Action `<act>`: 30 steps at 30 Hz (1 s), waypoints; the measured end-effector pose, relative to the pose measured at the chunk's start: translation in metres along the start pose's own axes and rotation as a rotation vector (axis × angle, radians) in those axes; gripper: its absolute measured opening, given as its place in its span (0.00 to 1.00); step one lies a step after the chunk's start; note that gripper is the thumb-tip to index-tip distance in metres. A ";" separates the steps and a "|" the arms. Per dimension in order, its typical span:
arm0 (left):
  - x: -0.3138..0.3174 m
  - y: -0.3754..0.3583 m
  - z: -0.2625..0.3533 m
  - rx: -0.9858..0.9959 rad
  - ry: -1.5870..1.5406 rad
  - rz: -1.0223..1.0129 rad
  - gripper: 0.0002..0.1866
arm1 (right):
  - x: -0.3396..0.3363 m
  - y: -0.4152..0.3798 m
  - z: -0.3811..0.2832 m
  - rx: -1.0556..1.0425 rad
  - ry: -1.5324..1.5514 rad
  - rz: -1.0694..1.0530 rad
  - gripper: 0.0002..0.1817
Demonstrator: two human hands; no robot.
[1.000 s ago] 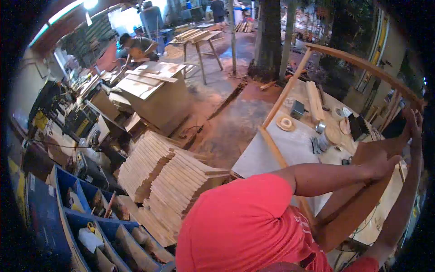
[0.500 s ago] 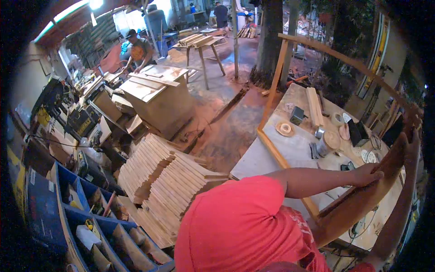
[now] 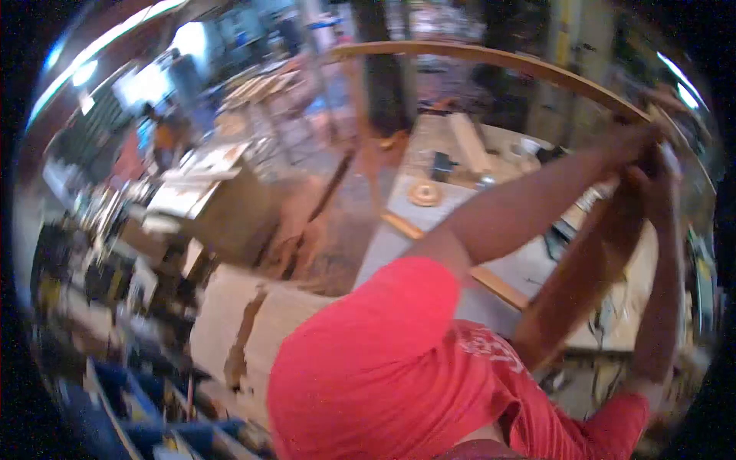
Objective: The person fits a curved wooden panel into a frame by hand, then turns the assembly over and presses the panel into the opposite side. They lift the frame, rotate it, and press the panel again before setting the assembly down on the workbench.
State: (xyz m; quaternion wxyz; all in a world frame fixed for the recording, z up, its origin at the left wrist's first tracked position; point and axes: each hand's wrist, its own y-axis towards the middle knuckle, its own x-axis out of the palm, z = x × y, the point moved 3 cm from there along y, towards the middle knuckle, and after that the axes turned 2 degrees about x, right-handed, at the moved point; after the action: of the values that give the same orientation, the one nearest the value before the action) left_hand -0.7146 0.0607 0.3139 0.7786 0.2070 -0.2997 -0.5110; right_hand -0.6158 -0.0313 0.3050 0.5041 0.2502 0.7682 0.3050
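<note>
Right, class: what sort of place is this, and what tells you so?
Most likely a woodworking shop: a large wooden frame is being handled beside a workbench with a board on it, and pale wood is stacked nearby.

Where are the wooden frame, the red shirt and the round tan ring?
Wooden frame (image 3: pixel 475 52): head view, on its long top rail.
Red shirt (image 3: pixel 426 282): head view, on the sleeve.
Round tan ring (image 3: pixel 435 197): head view, on its upper face, beside the hole.
</note>
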 end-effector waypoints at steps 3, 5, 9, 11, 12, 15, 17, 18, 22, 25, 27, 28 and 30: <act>-0.001 -0.009 -0.012 -0.038 -0.165 -0.166 0.13 | -0.007 -0.006 -0.028 0.098 -0.129 -0.077 0.19; 0.009 -0.024 -0.001 0.089 -0.403 -0.144 0.09 | 0.009 -0.015 0.001 0.123 0.052 0.122 0.16; 0.005 -0.020 -0.028 0.153 -0.470 -0.277 0.15 | 0.008 -0.039 -0.021 0.228 -0.027 0.150 0.15; 0.006 -0.025 -0.034 0.140 -0.485 -0.314 0.14 | 0.013 -0.046 -0.018 0.195 -0.008 0.145 0.15; 0.005 -0.027 -0.037 0.147 -0.471 -0.330 0.14 | 0.017 -0.050 -0.012 0.142 -0.015 0.178 0.14; 0.018 -0.030 -0.037 0.138 -0.534 -0.358 0.15 | 0.021 -0.057 0.011 0.145 0.103 0.239 0.13; 0.013 -0.029 -0.040 0.171 -0.448 -0.361 0.16 | 0.021 -0.059 0.005 0.189 0.282 0.254 0.13; 0.015 -0.028 -0.042 0.156 -0.478 -0.373 0.17 | 0.017 -0.056 0.008 0.063 0.042 0.278 0.13; 0.006 -0.026 -0.040 0.133 -0.415 -0.326 0.17 | 0.024 -0.050 0.016 -0.001 -0.048 0.218 0.11; 0.006 -0.027 -0.040 0.116 -0.405 -0.285 0.18 | 0.031 -0.048 0.020 0.010 -0.029 0.269 0.11; 0.006 -0.027 -0.040 0.125 -0.390 -0.295 0.17 | 0.033 -0.048 0.023 0.017 -0.052 0.266 0.11; 0.005 -0.026 -0.042 0.124 -0.393 -0.295 0.17 | 0.035 -0.048 0.024 0.017 -0.071 0.262 0.11; 0.002 -0.023 -0.044 0.120 -0.418 -0.311 0.17 | 0.042 -0.046 0.019 -0.016 0.006 0.313 0.11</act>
State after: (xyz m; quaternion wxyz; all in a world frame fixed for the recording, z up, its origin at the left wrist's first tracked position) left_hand -0.6994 0.0506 0.2672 0.5983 0.1862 -0.4481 -0.6376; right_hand -0.6166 -0.0301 0.2396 0.4501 0.3621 0.7189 0.3867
